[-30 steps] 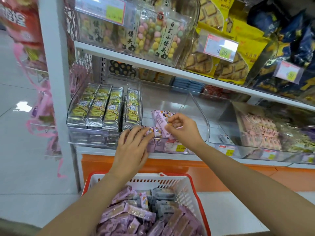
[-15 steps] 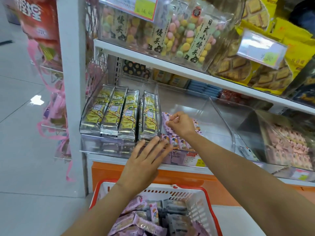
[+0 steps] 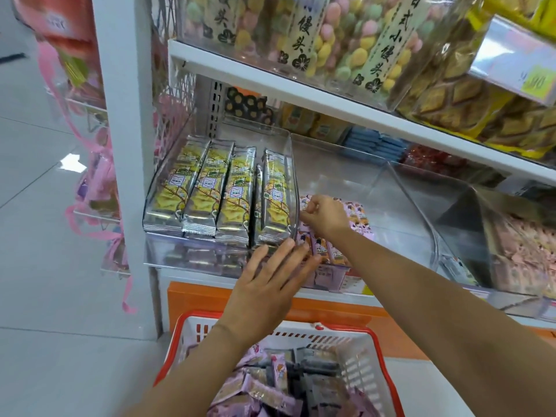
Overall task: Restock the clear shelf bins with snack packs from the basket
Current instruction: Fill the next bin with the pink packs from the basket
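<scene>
A red and white basket [image 3: 355,350] below me holds several purple snack packs [image 3: 264,392]. On the lower shelf a clear bin [image 3: 400,212] has purple snack packs [image 3: 358,218] stacked at its front left. My right hand [image 3: 325,216] is inside this bin, fingers curled on the top purple pack. My left hand [image 3: 267,284] rests with straight fingers against the bin's front wall, holding nothing. To the left, another clear bin [image 3: 288,152] is filled with yellow snack packs [image 3: 222,191].
A white upright post [image 3: 123,145] stands left of the shelf. The upper shelf [image 3: 331,106] carries bags of coloured puffs and wafers with a price tag [image 3: 523,58]. A further bin of pink packs [image 3: 526,257] sits right. An orange base panel [image 3: 316,311] runs under the shelf.
The view moved closer to the shelf. My right hand pushed the purple pack lower and further left in the bin. My left hand stayed at the bin's front.
</scene>
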The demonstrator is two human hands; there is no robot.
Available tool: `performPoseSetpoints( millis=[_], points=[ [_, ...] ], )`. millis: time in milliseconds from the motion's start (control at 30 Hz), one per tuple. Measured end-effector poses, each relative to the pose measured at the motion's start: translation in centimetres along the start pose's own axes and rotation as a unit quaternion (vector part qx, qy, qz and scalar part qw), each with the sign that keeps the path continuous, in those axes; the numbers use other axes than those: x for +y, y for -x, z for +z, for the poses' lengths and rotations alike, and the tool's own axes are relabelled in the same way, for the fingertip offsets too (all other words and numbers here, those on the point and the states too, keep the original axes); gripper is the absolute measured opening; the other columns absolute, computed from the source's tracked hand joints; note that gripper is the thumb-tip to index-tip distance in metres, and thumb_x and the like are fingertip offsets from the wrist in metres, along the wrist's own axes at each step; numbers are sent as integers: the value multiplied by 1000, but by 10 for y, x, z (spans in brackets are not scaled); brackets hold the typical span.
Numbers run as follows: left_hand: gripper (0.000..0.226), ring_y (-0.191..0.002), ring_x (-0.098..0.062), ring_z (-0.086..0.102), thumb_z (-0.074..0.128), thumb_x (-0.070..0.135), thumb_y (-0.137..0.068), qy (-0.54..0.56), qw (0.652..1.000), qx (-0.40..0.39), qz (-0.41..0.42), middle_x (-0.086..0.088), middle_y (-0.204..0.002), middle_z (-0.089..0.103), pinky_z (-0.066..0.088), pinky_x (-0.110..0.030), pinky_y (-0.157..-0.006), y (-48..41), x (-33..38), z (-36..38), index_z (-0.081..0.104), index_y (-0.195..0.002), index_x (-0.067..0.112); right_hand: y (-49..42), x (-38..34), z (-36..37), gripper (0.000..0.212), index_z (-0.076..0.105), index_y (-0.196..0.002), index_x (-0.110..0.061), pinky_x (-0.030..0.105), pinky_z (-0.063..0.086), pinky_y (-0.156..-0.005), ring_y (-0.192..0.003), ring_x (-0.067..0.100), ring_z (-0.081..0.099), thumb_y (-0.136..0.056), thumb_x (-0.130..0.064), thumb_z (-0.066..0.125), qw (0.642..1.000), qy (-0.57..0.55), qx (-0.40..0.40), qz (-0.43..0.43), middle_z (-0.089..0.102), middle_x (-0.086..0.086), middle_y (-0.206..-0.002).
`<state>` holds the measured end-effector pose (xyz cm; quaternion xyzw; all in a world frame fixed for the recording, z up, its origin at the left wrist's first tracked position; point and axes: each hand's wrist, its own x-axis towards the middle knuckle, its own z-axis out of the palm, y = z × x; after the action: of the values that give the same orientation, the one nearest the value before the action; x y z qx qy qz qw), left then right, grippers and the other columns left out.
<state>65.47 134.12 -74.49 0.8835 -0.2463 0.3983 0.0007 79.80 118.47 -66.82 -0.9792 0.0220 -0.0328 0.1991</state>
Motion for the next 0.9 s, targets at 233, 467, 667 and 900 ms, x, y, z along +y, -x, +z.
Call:
performPoseSetpoints(
  millis=[233, 467, 667, 900],
  points=[
    [76, -148, -28, 17, 48, 17, -81, 30, 999, -32, -31, -4, -154, 33, 6, -49, -123, -3, 8, -13, 27, -154, 18, 34, 14, -32, 20, 73, -101, -12, 26, 43, -70, -67, 4, 52, -90, -28, 69, 991, -124, 12, -51, 59, -9, -72],
    [71, -145, -34, 22, 52, 23, -83, 103, 993, -42, -33, -15, -155, 29, 5, -44, -124, 3, 21, -32, 33, -150, 8, 127, 14, -65, 13, 73, -92, -5, 25, 49, -68, -72, 13, 60, -94, -12, 62, 935, -286, 61, -200, 70, 7, -84],
    [57, -114, -34, 45, 66, 20, -73, 132, 983, -128, 20, -13, -121, 52, 28, -44, -107, 45, 40, -27, 48, -125, 9, 196, 50, -25, 14, 72, -86, -13, 19, 40, -59, -61, 4, 51, -95, -17, 61, 934, -285, -75, -201, 59, -13, -66],
    [72, -114, -30, 64, 84, 32, -69, 102, 932, -347, -35, -11, -124, 66, 28, -43, -107, 85, 31, 8, 61, -131, 4, 222, 101, 58, 16, 72, -91, -10, 23, 46, -73, -64, 3, 56, -94, -19, 59, 967, -174, -155, -101, 65, -3, -76]
  ],
)
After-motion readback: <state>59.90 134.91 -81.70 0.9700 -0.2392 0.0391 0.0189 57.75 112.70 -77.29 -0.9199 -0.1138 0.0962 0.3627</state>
